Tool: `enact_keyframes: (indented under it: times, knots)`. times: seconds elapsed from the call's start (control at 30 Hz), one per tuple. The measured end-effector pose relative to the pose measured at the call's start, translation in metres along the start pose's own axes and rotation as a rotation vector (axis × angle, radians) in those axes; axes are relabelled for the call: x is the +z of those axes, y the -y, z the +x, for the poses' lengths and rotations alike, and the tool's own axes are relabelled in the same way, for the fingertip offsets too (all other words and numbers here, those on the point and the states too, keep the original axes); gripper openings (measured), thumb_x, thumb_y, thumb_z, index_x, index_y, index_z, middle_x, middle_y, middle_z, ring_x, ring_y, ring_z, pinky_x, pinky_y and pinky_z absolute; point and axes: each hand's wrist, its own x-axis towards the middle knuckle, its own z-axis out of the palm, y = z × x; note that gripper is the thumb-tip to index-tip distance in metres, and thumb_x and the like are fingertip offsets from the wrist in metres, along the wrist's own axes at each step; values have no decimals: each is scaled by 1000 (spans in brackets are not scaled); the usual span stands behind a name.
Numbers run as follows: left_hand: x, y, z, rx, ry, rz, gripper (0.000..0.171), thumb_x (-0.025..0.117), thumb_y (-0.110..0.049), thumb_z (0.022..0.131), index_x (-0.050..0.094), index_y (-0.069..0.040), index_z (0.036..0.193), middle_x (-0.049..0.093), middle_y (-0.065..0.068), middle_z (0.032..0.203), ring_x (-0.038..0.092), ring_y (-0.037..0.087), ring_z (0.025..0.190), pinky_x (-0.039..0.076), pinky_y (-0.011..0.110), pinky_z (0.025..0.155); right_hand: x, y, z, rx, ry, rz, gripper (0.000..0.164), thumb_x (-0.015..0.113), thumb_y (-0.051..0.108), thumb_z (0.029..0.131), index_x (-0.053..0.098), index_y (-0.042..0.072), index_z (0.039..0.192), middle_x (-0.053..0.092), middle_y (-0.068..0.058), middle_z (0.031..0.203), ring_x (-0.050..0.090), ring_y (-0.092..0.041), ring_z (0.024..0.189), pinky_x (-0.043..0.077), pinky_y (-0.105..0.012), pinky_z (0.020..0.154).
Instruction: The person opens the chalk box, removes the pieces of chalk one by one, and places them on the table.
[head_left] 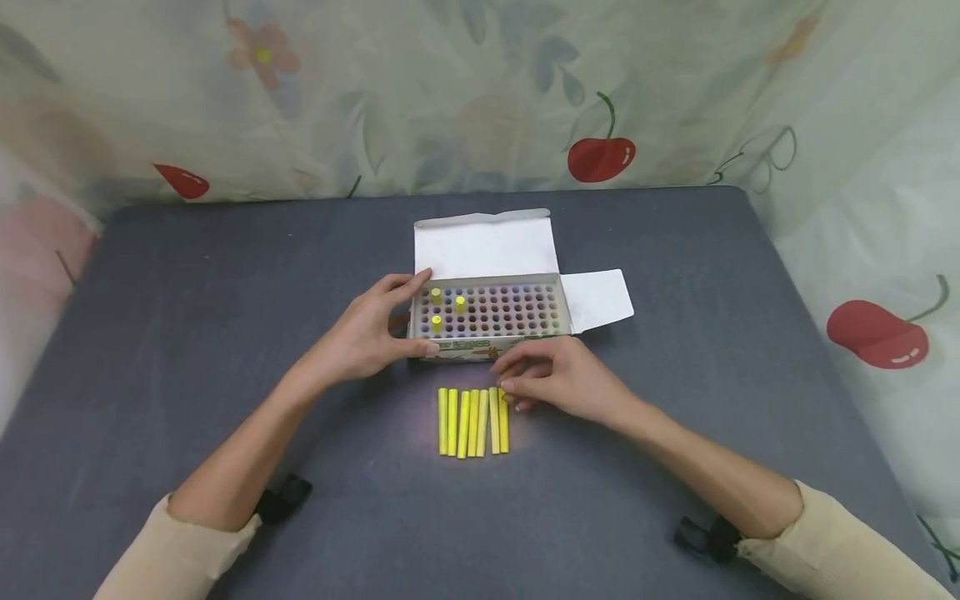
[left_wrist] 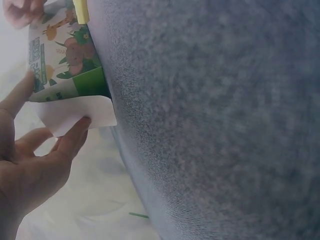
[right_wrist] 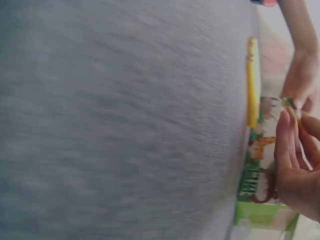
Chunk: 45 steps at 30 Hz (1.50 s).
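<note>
An open cardboard chalk box (head_left: 480, 349) lies on the table, its inside a grid of round holes. Three yellow chalk sticks (head_left: 460, 304) poke up from holes at its left end. My left hand (head_left: 363, 329) grips that end, thumb along the front and a finger at the back corner; in the left wrist view its fingers touch a white end flap (left_wrist: 80, 114). In front of the box several yellow chalk sticks (head_left: 462, 423) lie side by side. My right hand (head_left: 566, 379) hovers at the right end of this row, fingers loosely bent, fingertips close over the rightmost stick's top.
The raised white lid (head_left: 483, 246) stands at the box's back, and a side flap (head_left: 597, 298) spreads out to the right. Dark grey cloth covers the table (head_left: 225, 275). A patterned curtain (head_left: 480, 100) hangs behind and at both sides.
</note>
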Motion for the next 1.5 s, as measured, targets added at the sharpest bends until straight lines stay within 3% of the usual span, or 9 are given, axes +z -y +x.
enact_keyframes:
  times: [0.23, 0.43, 0.6, 0.73, 0.93, 1.5]
  knots:
    - [0, 0, 0, 2, -7, -11, 95, 83, -16, 84, 25, -17, 159, 30, 20, 153, 43, 37, 134, 49, 45, 106, -4, 17, 6, -45, 31, -14, 24, 73, 7, 91, 70, -2, 113, 71, -19, 100, 70, -36, 85, 63, -48, 73]
    - [0, 0, -1, -1, -5, -6, 95, 82, -16, 84, 24, -18, 159, 30, 20, 152, 41, 37, 135, 48, 45, 108, -11, 27, 10, -65, -12, -36, 20, 71, 6, 92, 70, 0, 111, 70, -22, 100, 69, -39, 84, 62, -50, 70]
    - [0, 0, -1, -6, -4, -15, 95, 83, -16, 84, 25, -18, 159, 31, 20, 152, 42, 37, 134, 47, 44, 108, -16, 34, 13, -74, -17, -22, 24, 71, 5, 92, 69, -1, 115, 68, -18, 103, 69, -42, 87, 61, -54, 68]
    - [0, 0, -1, -7, -8, -30, 95, 83, -15, 83, 26, -18, 159, 31, 19, 151, 44, 36, 133, 48, 44, 108, -18, 39, 18, -130, -14, -23, 22, 71, 5, 92, 70, -1, 114, 69, -14, 101, 69, -42, 84, 61, -56, 71]
    - [0, 1, 0, -7, -10, -43, 95, 84, -14, 82, 27, -19, 159, 31, 19, 151, 43, 36, 134, 48, 44, 107, -21, 40, 31, -207, -29, -42, 20, 69, 3, 93, 72, 2, 112, 71, -10, 105, 69, -35, 82, 62, -45, 71]
    - [0, -3, 1, -14, -10, -36, 94, 84, -18, 83, 28, -22, 159, 32, 17, 152, 40, 36, 137, 50, 42, 106, -34, 36, 65, -227, -102, -218, 20, 72, 6, 91, 74, 12, 110, 72, -2, 105, 72, -19, 90, 61, -33, 75]
